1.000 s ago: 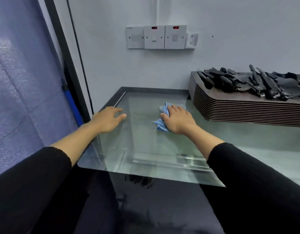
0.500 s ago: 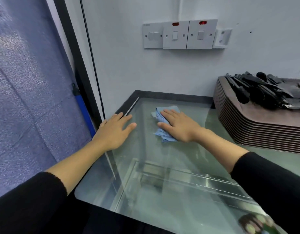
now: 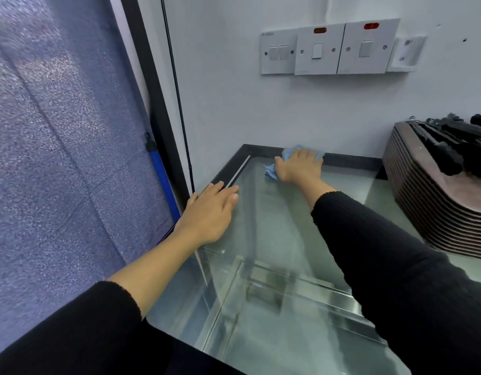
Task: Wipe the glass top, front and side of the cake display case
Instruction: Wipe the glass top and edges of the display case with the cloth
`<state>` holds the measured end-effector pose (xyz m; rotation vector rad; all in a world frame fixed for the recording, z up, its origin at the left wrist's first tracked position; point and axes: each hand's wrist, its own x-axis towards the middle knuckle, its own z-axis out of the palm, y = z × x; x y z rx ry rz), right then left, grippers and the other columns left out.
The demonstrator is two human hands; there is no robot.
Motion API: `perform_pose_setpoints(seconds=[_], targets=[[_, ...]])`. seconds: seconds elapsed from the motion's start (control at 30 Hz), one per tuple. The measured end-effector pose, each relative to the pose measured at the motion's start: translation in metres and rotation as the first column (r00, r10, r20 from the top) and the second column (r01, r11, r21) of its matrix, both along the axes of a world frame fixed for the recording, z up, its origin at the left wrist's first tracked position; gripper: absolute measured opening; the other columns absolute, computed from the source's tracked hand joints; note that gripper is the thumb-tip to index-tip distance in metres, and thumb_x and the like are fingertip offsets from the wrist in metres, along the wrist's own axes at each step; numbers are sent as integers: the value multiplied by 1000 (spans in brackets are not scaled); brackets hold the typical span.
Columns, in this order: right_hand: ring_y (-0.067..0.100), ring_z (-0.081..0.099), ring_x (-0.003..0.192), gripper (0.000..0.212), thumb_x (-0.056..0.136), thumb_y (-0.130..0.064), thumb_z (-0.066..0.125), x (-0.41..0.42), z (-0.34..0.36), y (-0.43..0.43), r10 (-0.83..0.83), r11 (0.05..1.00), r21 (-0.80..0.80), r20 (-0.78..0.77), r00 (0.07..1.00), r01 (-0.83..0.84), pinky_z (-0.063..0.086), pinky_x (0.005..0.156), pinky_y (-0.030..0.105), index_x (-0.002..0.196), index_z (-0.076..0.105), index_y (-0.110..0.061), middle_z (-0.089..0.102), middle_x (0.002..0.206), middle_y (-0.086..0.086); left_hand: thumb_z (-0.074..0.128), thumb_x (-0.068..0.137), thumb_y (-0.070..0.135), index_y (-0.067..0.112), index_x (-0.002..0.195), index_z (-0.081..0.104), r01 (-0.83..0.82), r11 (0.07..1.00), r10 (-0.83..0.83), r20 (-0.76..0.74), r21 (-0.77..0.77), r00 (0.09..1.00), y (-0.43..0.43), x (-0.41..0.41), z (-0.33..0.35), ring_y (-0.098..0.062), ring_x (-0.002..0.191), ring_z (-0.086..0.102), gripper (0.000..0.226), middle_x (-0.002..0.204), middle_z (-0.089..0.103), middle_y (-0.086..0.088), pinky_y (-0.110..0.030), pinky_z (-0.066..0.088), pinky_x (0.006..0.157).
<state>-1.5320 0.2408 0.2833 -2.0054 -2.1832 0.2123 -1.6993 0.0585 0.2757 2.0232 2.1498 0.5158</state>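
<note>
The glass top (image 3: 282, 239) of the cake display case fills the lower middle of the view, with a dark border along its far and left edges. A crumpled blue cloth (image 3: 272, 170) lies at the far edge near the wall. My right hand (image 3: 297, 166) presses flat on the cloth, fingers extended toward the wall. My left hand (image 3: 209, 212) rests palm down on the glass at the left edge, fingers straight. Shelves inside the case show faintly through the glass.
A stack of brown trays (image 3: 434, 207) with black items (image 3: 458, 147) on top sits on the glass at the right. White wall switches (image 3: 339, 50) hang above. A blue handle (image 3: 161, 180) and a frosted panel (image 3: 58, 158) stand at the left.
My right hand has pushed the cloth away from me, from mid-glass to the far edge by the wall. The view has moved closer and left. My left hand stays on the left edge.
</note>
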Motion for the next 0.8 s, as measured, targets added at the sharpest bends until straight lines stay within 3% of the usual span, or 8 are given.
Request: perform_pose_setpoints(seconds=[0.17, 0.3, 0.37, 0.47, 0.57, 0.67, 0.73, 0.8], targets=[[30, 13, 148, 68, 99, -52, 18, -42, 2, -25, 397, 918, -16, 36, 917, -396, 11, 120, 48, 154, 19, -11, 18, 162, 6, 28, 104, 38, 13, 154, 20, -106, 989, 96, 103, 103, 990, 5, -4, -2, -22, 148, 21, 56, 160, 23, -7, -46, 23, 119], [23, 5, 152, 67, 100, -53, 21, -26, 7, -83, 566, 824, -37, 18, 824, -565, 6, 122, 45, 156, 13, -16, 10, 165, 2, 29, 104, 36, 7, 150, 24, -193, 974, 177, 130, 118, 975, 0, -2, 2, -27, 146, 25, 55, 158, 26, -12, -48, 28, 116], [20, 2, 152, 65, 101, -52, 22, -2, 3, -119, 619, 784, -50, -15, 785, -619, 2, 123, 43, 156, 12, -19, 8, 165, -2, 28, 102, 41, 5, 142, 38, -188, 975, 172, 136, 116, 976, -6, -5, 3, -30, 136, 38, 54, 147, 42, -13, -49, 36, 109], [15, 7, 152, 60, 102, -50, 22, 52, 1, -140, 521, 853, -29, -16, 853, -521, 2, 122, 46, 156, 15, -23, 11, 164, -5, 24, 97, 55, 6, 134, 46, -162, 985, 160, 39, 54, 986, -21, -8, 4, -33, 128, 44, 65, 137, 48, -11, -53, 39, 103], [23, 21, 147, 60, 100, -47, 22, 106, 3, -123, 223, 975, -3, -20, 975, -224, 14, 118, 51, 150, 28, -14, 24, 160, 5, 23, 99, 60, 14, 152, 27, -188, 980, 187, -28, -61, 982, -44, -10, 4, -28, 148, 19, 71, 161, 20, -9, -52, 23, 115], [32, 26, 142, 62, 99, -45, 24, 114, 0, -119, 56, 998, 14, 0, 998, -56, 20, 115, 48, 146, 32, -5, 30, 155, 15, 25, 97, 61, 19, 155, 17, -147, 984, 151, 29, -105, 988, -74, -18, 4, -24, 150, 12, 72, 164, 10, -6, -52, 17, 119], [34, 23, 142, 62, 100, -44, 24, 87, -2, -135, 96, 995, -12, 7, 995, -96, 17, 116, 50, 147, 29, -4, 28, 155, 16, 25, 96, 63, 23, 155, 16, -128, 984, 131, 23, -124, 991, -95, -20, 3, -21, 151, 7, 72, 164, 6, -4, -52, 15, 120], [32, 20, 144, 62, 100, -46, 24, 53, -3, -169, 256, 967, -1, 2, 967, -256, 16, 117, 49, 147, 28, -5, 26, 157, 12, 23, 95, 63, 28, 155, 14, -113, 986, 112, -13, -125, 994, -117, -19, 4, -19, 151, 3, 71, 164, 4, 0, -51, 14, 120]])
